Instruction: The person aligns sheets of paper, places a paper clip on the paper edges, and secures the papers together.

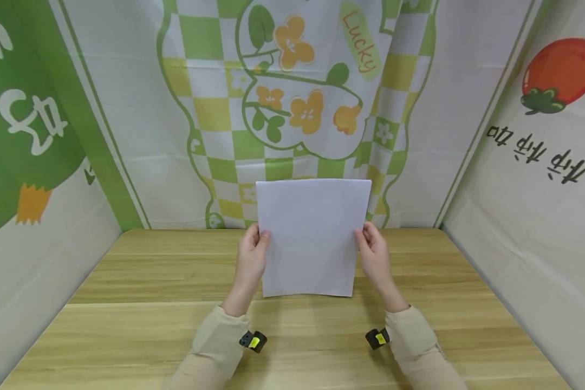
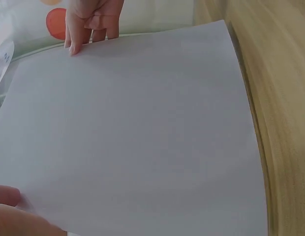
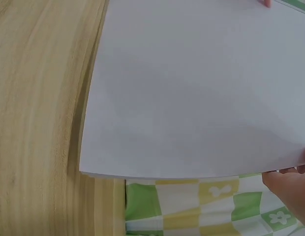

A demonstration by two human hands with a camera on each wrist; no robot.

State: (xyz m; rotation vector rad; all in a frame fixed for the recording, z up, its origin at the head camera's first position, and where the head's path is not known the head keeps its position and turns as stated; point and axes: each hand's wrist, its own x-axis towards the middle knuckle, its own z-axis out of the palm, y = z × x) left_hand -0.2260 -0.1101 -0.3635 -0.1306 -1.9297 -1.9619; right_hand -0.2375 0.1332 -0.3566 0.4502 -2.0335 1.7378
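Both hands [image 1: 251, 259] pinch plain white, rectangular, slightly bowed paper [image 1: 311, 238] by its side edges.

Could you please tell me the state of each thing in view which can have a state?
White rectangular paper: visible face blank, slightly bowed, held by both side edges
Bare left hand: grips the paper's left edge
Bare right hand: grips the paper's right edge
Green, yellow and white patterned fabric curtain: hanging, with creases
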